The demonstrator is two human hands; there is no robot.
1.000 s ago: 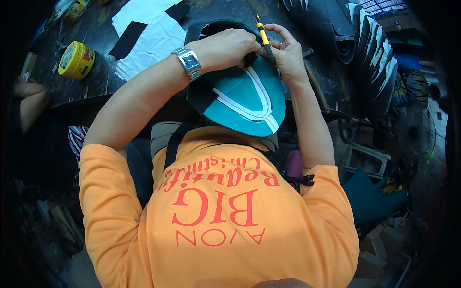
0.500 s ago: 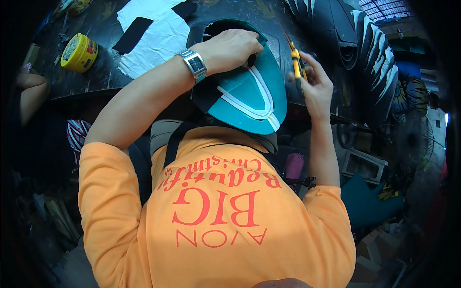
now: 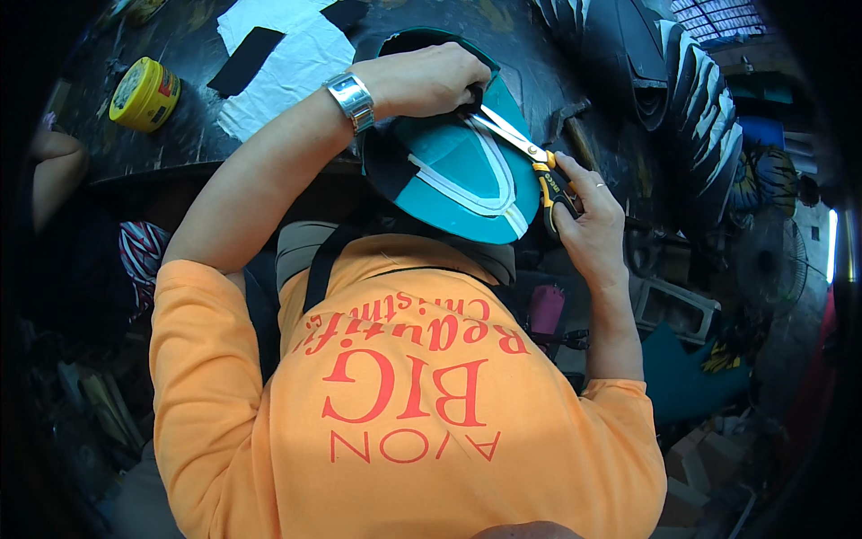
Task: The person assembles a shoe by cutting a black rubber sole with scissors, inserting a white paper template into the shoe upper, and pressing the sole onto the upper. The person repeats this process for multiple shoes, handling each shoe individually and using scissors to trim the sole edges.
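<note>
A teal curved panel (image 3: 449,207) with a white piping strip in a U-shape and a black edge rests over the table's near edge above my lap. My left hand (image 3: 429,79) lies across its upper part, fingers closed in a pinch on a small black fabric piece (image 3: 470,101). Yellow-and-black handled scissors (image 3: 510,135) are gripped in my right hand (image 3: 593,220) at the panel's right side. Their blades point up and left, with the tips beside the black piece. Whether they touch it I cannot tell.
On the dark table (image 3: 193,54) are a yellow tub (image 3: 144,97), a white cloth (image 3: 296,54) and a black rectangular piece (image 3: 246,61). What looks like a hammer (image 3: 575,126) lies right of the panel. Stacked black-and-white pieces (image 3: 696,126) rise at the right. Another person's arm (image 3: 59,171) shows at the left.
My right hand has turned the scissors from upright toward the left and brought their blades to my left hand's fingertips. The left hand has shifted only slightly.
</note>
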